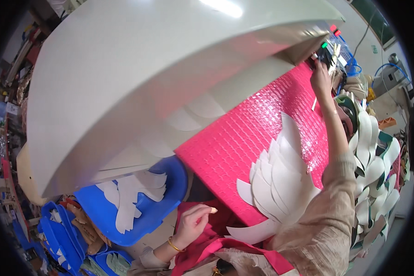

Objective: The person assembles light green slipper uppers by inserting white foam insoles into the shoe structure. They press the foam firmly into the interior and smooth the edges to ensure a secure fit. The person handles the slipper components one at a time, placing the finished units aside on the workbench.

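My right hand (321,77) reaches to the far right corner of the pink, shiny sheet-covered table (244,124). Its fingers are closed at a small dark object there, but what they grip is too small to make out. Near me, my left hand (194,224) hovers by the table's front edge, fingers curled, with nothing visible in them. A pale cover sits on one of its fingertips. White leaf-shaped pieces (276,179) lie overlapped in a fan on the table, under my right arm. A thin pale stick (314,104) lies below my right hand.
A large cream machine housing (138,60) overhangs the table's far left side. Below it stands a blue bin (142,232) with white cut pieces. More blue bins (62,230) are at lower left. White and green strips (377,170) hang in bunches at right.
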The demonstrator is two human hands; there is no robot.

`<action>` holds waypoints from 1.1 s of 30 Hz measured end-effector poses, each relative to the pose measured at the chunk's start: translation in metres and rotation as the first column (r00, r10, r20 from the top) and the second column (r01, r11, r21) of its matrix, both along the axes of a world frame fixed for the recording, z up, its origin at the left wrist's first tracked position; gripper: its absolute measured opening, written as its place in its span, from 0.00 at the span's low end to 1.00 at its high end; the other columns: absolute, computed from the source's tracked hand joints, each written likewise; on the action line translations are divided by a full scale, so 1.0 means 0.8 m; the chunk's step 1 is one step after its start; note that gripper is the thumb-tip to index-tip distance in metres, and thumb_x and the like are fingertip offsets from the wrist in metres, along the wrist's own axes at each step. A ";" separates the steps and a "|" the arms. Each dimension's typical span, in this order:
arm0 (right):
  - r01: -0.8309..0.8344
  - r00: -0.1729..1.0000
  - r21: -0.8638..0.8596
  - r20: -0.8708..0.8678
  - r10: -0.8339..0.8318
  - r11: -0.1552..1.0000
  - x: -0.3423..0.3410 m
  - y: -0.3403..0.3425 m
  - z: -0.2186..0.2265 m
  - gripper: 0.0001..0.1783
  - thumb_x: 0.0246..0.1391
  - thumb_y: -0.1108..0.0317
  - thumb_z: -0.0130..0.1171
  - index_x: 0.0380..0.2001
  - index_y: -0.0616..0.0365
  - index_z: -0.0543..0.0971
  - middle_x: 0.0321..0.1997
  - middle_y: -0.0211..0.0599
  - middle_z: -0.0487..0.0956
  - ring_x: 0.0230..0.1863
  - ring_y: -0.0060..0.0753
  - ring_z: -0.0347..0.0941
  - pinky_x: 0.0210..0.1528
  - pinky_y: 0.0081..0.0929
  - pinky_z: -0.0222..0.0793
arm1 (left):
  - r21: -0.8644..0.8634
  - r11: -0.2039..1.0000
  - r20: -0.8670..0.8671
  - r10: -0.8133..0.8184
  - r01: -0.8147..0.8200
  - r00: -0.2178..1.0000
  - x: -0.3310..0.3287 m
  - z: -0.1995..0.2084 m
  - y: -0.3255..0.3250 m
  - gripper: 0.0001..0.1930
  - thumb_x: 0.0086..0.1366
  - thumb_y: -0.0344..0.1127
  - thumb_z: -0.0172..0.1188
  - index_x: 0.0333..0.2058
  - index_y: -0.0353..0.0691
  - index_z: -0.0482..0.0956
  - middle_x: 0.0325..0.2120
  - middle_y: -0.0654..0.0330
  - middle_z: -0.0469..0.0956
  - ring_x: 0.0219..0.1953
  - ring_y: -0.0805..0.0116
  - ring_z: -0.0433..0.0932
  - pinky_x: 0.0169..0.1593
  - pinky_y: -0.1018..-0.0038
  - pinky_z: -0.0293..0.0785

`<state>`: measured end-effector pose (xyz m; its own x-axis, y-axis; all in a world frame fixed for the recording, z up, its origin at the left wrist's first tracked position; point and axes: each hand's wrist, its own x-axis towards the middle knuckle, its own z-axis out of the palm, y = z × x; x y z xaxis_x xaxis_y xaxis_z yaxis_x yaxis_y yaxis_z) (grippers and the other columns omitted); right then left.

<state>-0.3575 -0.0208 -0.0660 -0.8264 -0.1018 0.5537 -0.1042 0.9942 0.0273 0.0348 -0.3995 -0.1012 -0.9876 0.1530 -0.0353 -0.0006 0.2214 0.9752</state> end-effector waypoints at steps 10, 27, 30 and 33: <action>0.064 0.968 -0.406 0.249 0.043 0.912 -0.085 0.143 -0.028 0.22 0.50 0.60 0.44 0.45 0.62 0.69 0.35 0.50 0.77 0.38 0.50 0.73 0.40 0.33 0.67 | -0.044 0.998 -0.124 -0.055 0.050 0.991 -0.016 0.038 0.041 0.09 0.51 0.17 0.49 0.30 0.31 0.76 0.28 0.53 0.77 0.32 0.60 0.76 0.42 0.71 0.71; 0.020 0.774 -0.151 0.628 0.080 0.988 0.346 -0.142 0.013 0.17 0.34 0.68 0.60 0.32 0.59 0.72 0.33 0.46 0.73 0.38 0.44 0.72 0.43 0.44 0.60 | -0.105 0.989 -0.318 -0.134 0.105 0.939 -0.055 0.012 0.150 0.25 0.55 0.22 0.48 0.53 0.31 0.56 0.47 0.45 0.68 0.51 0.52 0.68 0.51 0.67 0.64; -0.210 0.733 -0.279 0.589 0.340 0.937 0.328 -0.137 -0.001 0.18 0.35 0.74 0.62 0.34 0.58 0.73 0.35 0.41 0.72 0.38 0.42 0.71 0.40 0.38 0.66 | -0.066 0.994 -0.302 -0.103 0.087 0.948 -0.052 0.010 0.148 0.25 0.55 0.22 0.48 0.53 0.31 0.57 0.47 0.44 0.68 0.51 0.52 0.67 0.52 0.67 0.63; -0.398 0.544 -0.391 0.628 0.557 0.830 0.297 -0.122 -0.002 0.12 0.36 0.80 0.58 0.29 0.62 0.72 0.34 0.40 0.72 0.37 0.43 0.71 0.39 0.31 0.68 | -0.010 0.993 -0.247 -0.112 0.114 0.962 -0.048 0.006 0.136 0.24 0.55 0.23 0.49 0.52 0.32 0.57 0.47 0.45 0.68 0.51 0.52 0.68 0.52 0.67 0.63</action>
